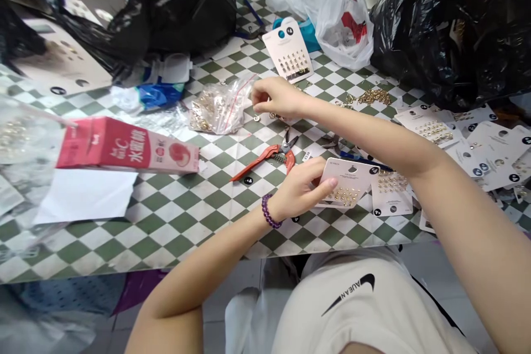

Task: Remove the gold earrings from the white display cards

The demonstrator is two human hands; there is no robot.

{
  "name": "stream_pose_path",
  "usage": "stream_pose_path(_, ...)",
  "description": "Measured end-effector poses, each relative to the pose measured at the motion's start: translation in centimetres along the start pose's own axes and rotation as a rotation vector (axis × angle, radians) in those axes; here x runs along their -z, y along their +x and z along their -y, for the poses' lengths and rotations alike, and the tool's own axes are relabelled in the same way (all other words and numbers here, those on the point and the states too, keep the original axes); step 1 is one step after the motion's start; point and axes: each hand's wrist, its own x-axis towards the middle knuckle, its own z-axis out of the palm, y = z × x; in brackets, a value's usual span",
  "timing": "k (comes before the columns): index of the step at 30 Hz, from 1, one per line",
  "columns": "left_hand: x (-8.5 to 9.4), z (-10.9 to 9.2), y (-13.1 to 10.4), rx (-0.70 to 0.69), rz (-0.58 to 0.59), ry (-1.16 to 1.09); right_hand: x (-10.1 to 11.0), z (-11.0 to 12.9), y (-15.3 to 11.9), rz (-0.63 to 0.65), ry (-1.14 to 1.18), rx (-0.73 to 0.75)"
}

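My left hand (301, 191), with a purple bead bracelet at the wrist, is closed on a white earring card (348, 180) bearing rows of small gold studs. My right hand (276, 98) reaches across the table, its fingers curled together just right of a clear zip bag (219, 108) of gold pieces. Whether its fingertips hold something is too small to tell. Red-handled pliers (265, 160) lie open between the hands. Beyond my right hand, another earring card (288, 50) rests on the table. A second card (391, 193) lies right of the held one.
Black plastic bags (186, 0) (489, 27) stand at the back left and right, a white bag (346, 22) between them. A pink carton (128, 145) is at left. Many loose cards (498, 149) cover the right side, near a gold pile (374, 97).
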Motion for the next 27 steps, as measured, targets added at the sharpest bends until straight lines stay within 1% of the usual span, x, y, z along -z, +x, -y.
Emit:
stream_pose_path(4,0.0,0.0,0.1,0.009,-0.022,-0.001,0.4,-0.5,0.1,-0.024,0.007,-0.031)
stream_pose_path(7,0.0,-0.1,0.1,0.021,-0.015,0.013,0.0,-0.5,0.4,-0.057,-0.035,0.041)
stream_pose_path(9,0.0,-0.1,0.0,0.036,-0.005,0.023,-0.2,-0.4,0.5,-0.054,-0.076,0.102)
stream_pose_path(12,0.0,-0.1,-0.1,0.055,0.003,0.027,0.0,-0.7,0.6,-0.033,-0.155,0.104)
stream_pose_path(14,0.0,-0.1,-0.1,0.065,0.006,0.027,0.3,-1.1,0.4,0.028,-0.234,0.085)
stream_pose_path(17,0.0,0.0,-0.1,0.077,0.000,0.021,0.7,-1.7,0.1,0.155,-0.312,0.067)
stream_pose_path(18,-0.1,0.0,-0.1,0.078,-0.005,0.017,0.7,-1.7,-0.1,0.172,-0.323,0.057)
stream_pose_path(23,-0.1,0.1,-0.1,0.071,-0.018,0.009,0.4,-0.7,-0.7,0.099,-0.319,0.012)
stream_pose_path(27,-0.2,0.2,-0.1,0.071,-0.018,0.013,0.5,-0.1,-0.6,0.079,-0.298,-0.039)
